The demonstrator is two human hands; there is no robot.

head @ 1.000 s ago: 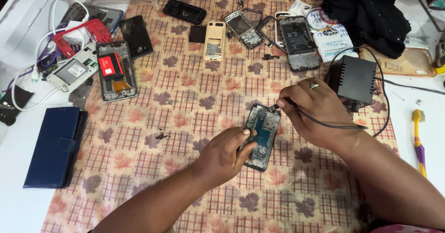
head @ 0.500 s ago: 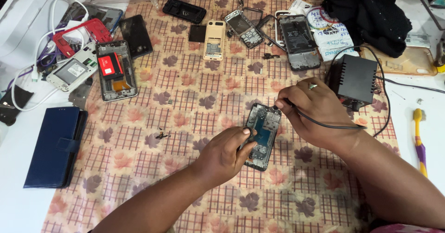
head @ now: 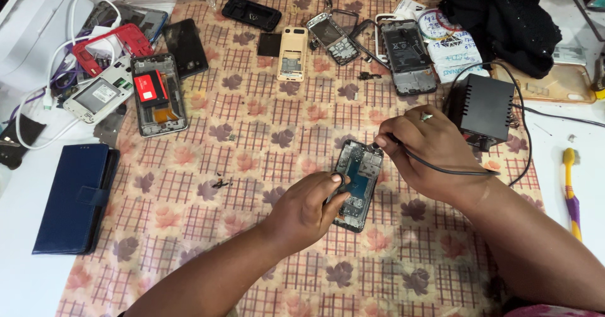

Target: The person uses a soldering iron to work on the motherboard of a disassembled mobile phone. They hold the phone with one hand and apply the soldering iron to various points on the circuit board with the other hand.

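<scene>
Covering the bench is a patterned cloth [head: 265, 134], pinkish with a grid of red lines and flat leaf prints; it lies smooth under the work. An opened phone [head: 358, 184] rests near the middle of the cloth, back cover off, blue-green circuit board exposed inside a thin dark frame. The left hand [head: 309, 210] is closed over the phone's lower left edge, thumb pressed on the board. The right hand [head: 423, 148] is pinched round a slim dark tool [head: 380, 142] whose tip meets the phone's top right corner; its thin black cable [head: 454, 171] is seen running toward a boxy black power unit [head: 482, 108].

For sound work, the frame should be held flat and steady, and the tip kept to one contact point with light pressure, the cable kept off the board.

Other stripped handsets [head: 154, 93] lie at the far edge, hard and glossy. A dark blue wallet case [head: 72, 197], matt and soft-looking, sits at left; a yellow and purple toothbrush [head: 571, 191] at right.
</scene>
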